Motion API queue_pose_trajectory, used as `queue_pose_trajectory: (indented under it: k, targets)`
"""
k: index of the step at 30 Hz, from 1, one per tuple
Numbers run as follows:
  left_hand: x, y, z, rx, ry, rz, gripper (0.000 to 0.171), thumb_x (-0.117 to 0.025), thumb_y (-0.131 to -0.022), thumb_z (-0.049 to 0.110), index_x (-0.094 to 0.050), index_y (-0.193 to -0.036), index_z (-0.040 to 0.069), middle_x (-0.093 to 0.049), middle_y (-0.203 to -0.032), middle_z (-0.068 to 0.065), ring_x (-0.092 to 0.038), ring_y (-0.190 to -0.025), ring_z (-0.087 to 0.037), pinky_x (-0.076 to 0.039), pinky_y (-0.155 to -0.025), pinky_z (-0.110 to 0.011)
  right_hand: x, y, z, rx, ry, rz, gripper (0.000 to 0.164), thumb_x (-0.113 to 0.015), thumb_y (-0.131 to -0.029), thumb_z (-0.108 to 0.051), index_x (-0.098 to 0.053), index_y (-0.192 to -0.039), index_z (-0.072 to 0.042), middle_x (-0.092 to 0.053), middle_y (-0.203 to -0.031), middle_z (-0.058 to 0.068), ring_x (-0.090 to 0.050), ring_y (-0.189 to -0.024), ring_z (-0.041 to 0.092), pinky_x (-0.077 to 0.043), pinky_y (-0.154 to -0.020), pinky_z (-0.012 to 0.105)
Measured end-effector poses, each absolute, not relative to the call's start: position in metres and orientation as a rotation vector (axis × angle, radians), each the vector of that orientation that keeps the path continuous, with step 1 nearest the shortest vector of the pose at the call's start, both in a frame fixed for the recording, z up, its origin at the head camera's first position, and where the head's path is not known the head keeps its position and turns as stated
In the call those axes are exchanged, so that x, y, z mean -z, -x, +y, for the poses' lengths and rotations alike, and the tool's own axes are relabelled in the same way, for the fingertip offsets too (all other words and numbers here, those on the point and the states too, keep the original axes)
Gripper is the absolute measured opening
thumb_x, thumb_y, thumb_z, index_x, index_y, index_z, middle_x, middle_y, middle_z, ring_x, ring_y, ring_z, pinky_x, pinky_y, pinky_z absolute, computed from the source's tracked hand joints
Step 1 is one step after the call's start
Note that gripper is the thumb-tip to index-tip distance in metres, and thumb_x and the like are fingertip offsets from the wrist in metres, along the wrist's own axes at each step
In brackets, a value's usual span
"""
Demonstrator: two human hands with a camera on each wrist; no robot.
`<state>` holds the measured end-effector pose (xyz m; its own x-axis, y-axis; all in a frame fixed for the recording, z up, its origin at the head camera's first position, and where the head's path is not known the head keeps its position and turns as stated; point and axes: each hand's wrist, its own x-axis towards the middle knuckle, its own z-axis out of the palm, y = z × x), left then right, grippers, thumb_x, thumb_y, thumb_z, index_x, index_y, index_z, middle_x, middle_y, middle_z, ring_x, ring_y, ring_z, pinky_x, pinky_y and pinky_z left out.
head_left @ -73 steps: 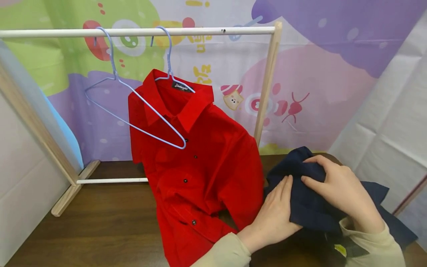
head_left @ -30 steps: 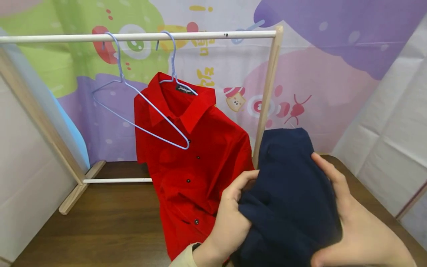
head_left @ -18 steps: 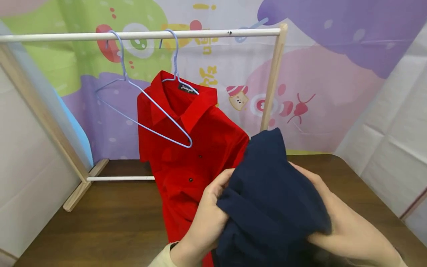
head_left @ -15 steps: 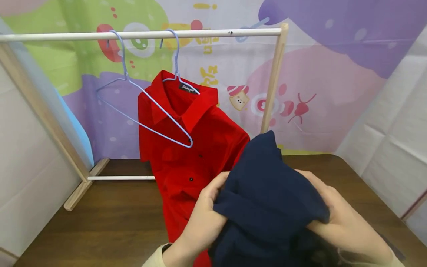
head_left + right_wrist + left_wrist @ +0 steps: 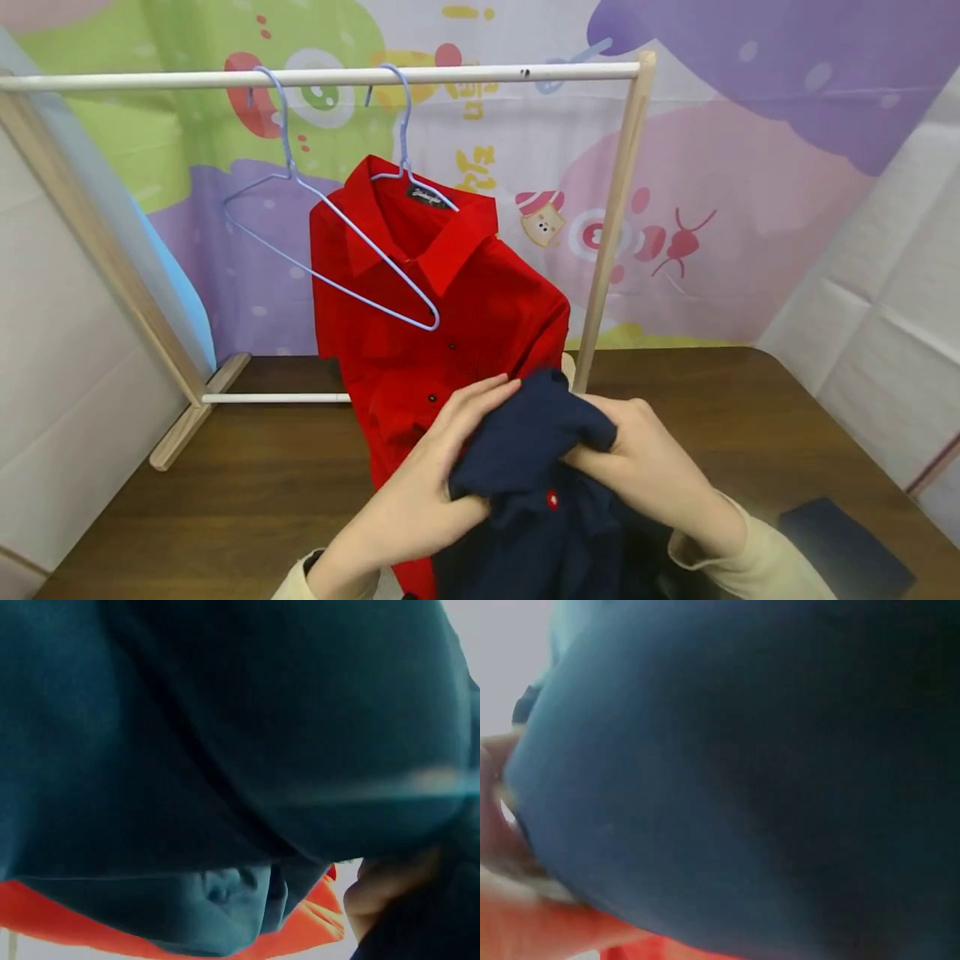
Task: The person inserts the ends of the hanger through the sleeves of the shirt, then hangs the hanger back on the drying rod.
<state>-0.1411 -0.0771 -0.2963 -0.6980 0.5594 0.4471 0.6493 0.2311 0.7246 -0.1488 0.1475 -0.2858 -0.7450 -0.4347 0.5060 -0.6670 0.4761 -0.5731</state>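
Note:
In the head view a navy garment [image 5: 517,442] is bunched between both hands, with a small red emblem [image 5: 552,499] on its front. My left hand [image 5: 420,492] grips its left side, thumb on the near face and fingers along the far side. Its right edge is pinched by my right hand [image 5: 652,467]. The lower part runs out of view. Navy cloth [image 5: 667,772] fills most of the left wrist view, and the right wrist view also shows mostly folded cloth [image 5: 300,735]. Behind the hands hangs a red button-up shirt [image 5: 502,292] on a light blue hanger [image 5: 404,142].
A bare light blue hanger [image 5: 287,146] hangs left of the shirt on the rack's white rail [image 5: 525,73]. The rack's wooden post [image 5: 615,217] stands behind the hands. Another dark blue piece of cloth [image 5: 847,550] lies on the brown table [image 5: 697,392] at right.
The hands lift the navy garment from the table at right, carry it left in front of the red shirt, then lower and gather it. Its red emblem now shows.

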Motion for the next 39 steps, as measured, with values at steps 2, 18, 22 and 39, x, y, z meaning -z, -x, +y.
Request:
queue_pose_trajectory:
  k: [2,18,22,39]
  targets:
    - [0.295,0.144,-0.084,1.510,1.358,-2.379,0.078,-0.055,-0.075,0.008,-0.020,-0.144,0.025,-0.024,-0.144,0.006,-0.029,-0.130,-0.015,-0.030,-0.104,-0.034,0.289,0.151,0.139,-1.187,-0.901,-2.483,0.013,-0.068,-0.081,-0.024,-0.062,-0.092,-0.027,-0.062,-0.081,-0.014,-0.058,-0.072,0.002,-0.048,-0.069,0.023]
    - [0.306,0.163,-0.085,1.606,0.687,-2.539,0.063,-0.066,-0.073,0.002,-0.048,-0.123,0.036,-0.058,-0.113,0.008,-0.055,-0.095,-0.012,-0.042,-0.087,-0.038,0.309,0.165,0.128,-1.866,-0.882,-2.407,0.065,-0.067,-0.081,-0.023,-0.029,-0.133,-0.015,-0.044,-0.121,0.007,-0.050,-0.107,0.026,-0.046,-0.087,0.034]
    - [0.306,0.164,-0.086,1.502,0.537,-2.492,0.059,-0.067,-0.073,0.001,-0.052,-0.120,0.032,-0.061,-0.110,0.008,-0.056,-0.092,-0.011,-0.043,-0.087,-0.037,0.317,0.159,0.130,-1.600,-0.884,-2.504,0.094,-0.076,-0.071,-0.034,-0.012,-0.140,-0.020,-0.030,-0.134,0.004,-0.037,-0.122,0.026,-0.038,-0.095,0.049]
    - [0.291,0.171,-0.127,1.449,0.843,-2.591,0.049,-0.046,-0.088,-0.004,-0.055,-0.122,0.030,-0.059,-0.116,0.009,-0.057,-0.099,-0.007,-0.046,-0.085,-0.026,0.317,0.165,0.164,-1.448,-0.711,-2.530,0.068,-0.076,-0.072,-0.018,-0.042,-0.130,-0.020,-0.061,-0.112,-0.001,-0.060,-0.093,0.008,-0.047,-0.082,0.026]
